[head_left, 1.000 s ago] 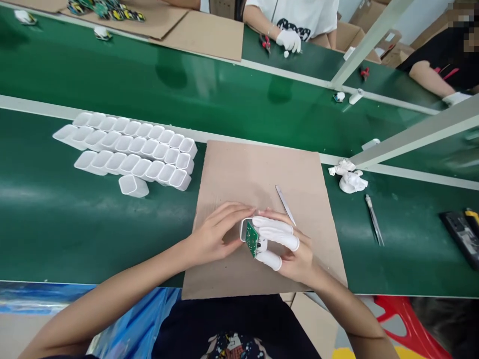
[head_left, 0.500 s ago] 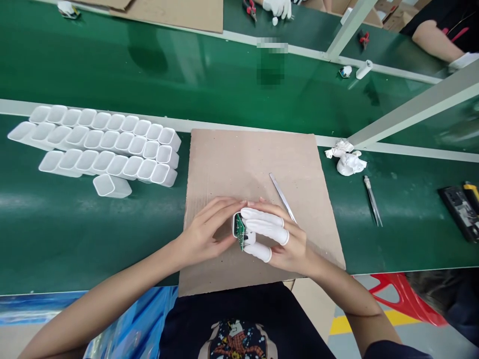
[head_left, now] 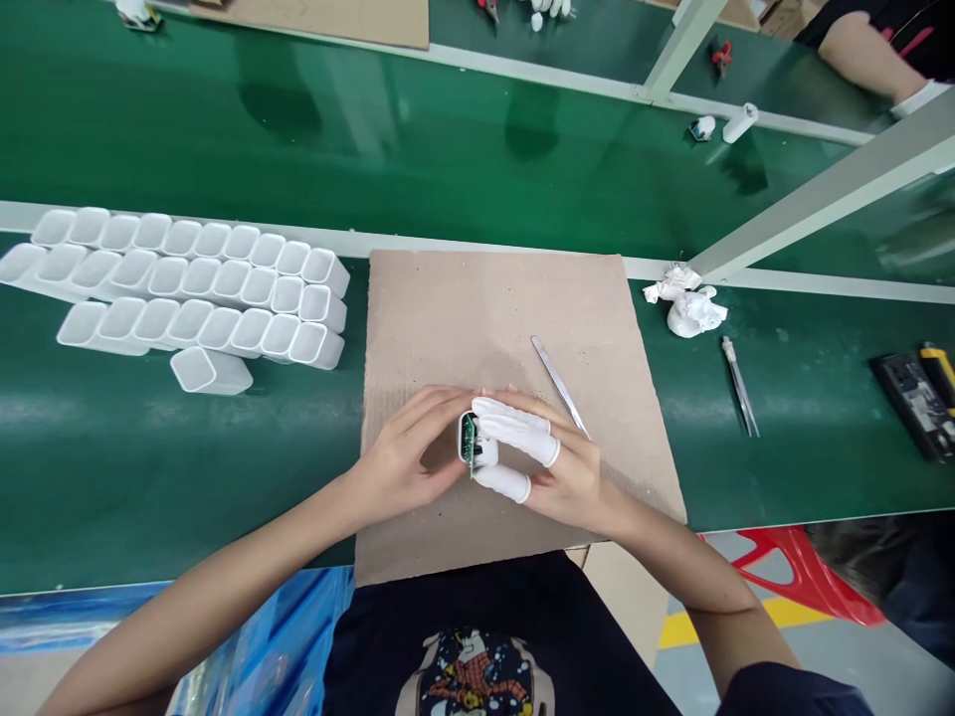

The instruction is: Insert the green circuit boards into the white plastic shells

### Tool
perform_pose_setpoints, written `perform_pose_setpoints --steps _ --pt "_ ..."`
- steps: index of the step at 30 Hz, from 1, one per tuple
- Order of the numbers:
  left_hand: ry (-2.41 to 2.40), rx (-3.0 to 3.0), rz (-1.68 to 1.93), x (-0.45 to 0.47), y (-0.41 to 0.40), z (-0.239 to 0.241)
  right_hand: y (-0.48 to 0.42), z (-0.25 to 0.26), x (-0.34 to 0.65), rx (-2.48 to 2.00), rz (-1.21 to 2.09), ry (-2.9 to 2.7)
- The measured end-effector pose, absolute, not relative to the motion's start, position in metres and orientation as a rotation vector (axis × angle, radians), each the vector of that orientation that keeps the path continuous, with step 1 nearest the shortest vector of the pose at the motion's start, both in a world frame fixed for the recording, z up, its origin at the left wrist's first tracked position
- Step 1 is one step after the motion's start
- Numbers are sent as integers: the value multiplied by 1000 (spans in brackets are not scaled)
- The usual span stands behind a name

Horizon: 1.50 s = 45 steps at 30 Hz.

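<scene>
My left hand [head_left: 403,452] is closed around a white plastic housing [head_left: 461,430], whose open end faces right and whose body is mostly hidden by the fingers. A green circuit board [head_left: 469,447] stands at that opening, partly within the rim. White finger cots cover several fingers of my right hand [head_left: 552,457], which pinches the board and the white part [head_left: 487,453] attached to it. Both hands meet above a cardboard sheet [head_left: 448,318]. Just beyond my right hand, a flat metal tool [head_left: 559,386] lies on the cardboard.
Rows of white open-ended housings [head_left: 201,278] stand at left, with a single housing [head_left: 213,371] in front. Crumpled white material [head_left: 695,312], tweezers [head_left: 738,386] and a black device [head_left: 916,403] lie at right. A slanted metal post [head_left: 821,189] rises beyond. A co-worker's arm [head_left: 869,65] shows at top right.
The circuit board has moved left, further into the housing's opening, and less of it shows. My right-hand fingers have drawn closer together. The whole view has shifted slightly.
</scene>
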State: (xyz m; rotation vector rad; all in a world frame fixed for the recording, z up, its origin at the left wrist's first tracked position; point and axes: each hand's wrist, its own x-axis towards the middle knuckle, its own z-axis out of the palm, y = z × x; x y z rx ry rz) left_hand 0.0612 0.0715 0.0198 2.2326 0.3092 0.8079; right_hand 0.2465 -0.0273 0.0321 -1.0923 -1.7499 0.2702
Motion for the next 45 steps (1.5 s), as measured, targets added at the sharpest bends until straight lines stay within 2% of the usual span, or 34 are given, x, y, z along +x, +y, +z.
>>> perform_pose_setpoints --steps 10,14,17,19,29,45 --pt "309 2235 816 63 71 18 -28 37 250 -1207 360 -1786" --pt "301 2362 904 64 73 18 -29 37 247 -1423 724 -1518" --pt "258 2482 985 64 74 15 -26 37 244 -1403 1104 -1335" --pt "234 2551 996 63 74 13 -23 37 242 -1361 1192 -1277" --pt "203 2701 998 63 73 9 -20 35 239 -1376 1156 -1201" --pt "254 2620 977 65 70 12 -18 30 238 -1392 1124 -1163"
